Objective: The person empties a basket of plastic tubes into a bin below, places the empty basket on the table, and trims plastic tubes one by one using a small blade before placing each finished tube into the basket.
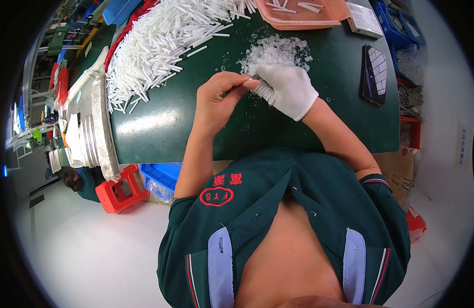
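Note:
My bare left hand [219, 97] pinches thumb and forefinger together at the fingertips of my right hand [289, 91], which wears a white glove. The gloved fingers are curled closed. Something small sits where the two hands meet, mostly hidden, with a dark bit showing; I cannot make out its kind. Just beyond my hands lies a heap of small clear rings and scraps [278, 50]. A large pile of short white tubes [162, 49] spreads over the far left of the dark green table [160, 136].
A pink mesh basket [303, 23] with a few white tubes stands at the back, beside a white box [364, 20]. A dark phone [374, 76] lies at the right. Blue bins [401, 25] stand beyond the right edge, a red stool [122, 190] at lower left. Another person [85, 184] is behind it.

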Motion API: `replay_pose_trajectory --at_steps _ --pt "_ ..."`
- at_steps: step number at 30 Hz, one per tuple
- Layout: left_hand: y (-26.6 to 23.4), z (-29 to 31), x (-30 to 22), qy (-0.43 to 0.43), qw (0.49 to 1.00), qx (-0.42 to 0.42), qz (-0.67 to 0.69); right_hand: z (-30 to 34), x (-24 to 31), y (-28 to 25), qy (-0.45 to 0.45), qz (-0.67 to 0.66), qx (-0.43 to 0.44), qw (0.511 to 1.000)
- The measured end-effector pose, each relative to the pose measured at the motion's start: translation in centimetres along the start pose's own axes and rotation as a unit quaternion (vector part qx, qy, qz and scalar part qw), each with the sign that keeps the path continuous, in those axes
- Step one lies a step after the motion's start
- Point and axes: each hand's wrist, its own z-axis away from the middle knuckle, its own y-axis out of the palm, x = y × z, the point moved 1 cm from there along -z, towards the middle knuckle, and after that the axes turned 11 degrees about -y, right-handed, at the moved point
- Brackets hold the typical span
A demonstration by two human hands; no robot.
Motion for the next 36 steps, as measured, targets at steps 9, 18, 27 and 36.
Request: replay_pose_trajectory --at_steps 9,18,27,36 --pt "-0.6 0.1 1.1 -0.132 0.98 -0.005 0.146 -0.1 -0.2 0.1 0.008 -0.041 0.054 0.998" --pt "-1.4 0.3 1.0 -0.192 0.937 0.043 0.288 0.1 -0.3 0.2 0.115 -0.055 0.083 0.988" --pt "-2.2 -0.4 1.5 -0.196 0.918 0.029 0.342 0.1 -0.8 0.7 0.104 -0.036 0.068 0.992" --pt "-1.7 -2.5 1.1 -0.181 0.93 0.012 0.32 -0.2 -0.4 0.3 0.111 -0.017 0.118 0.987"
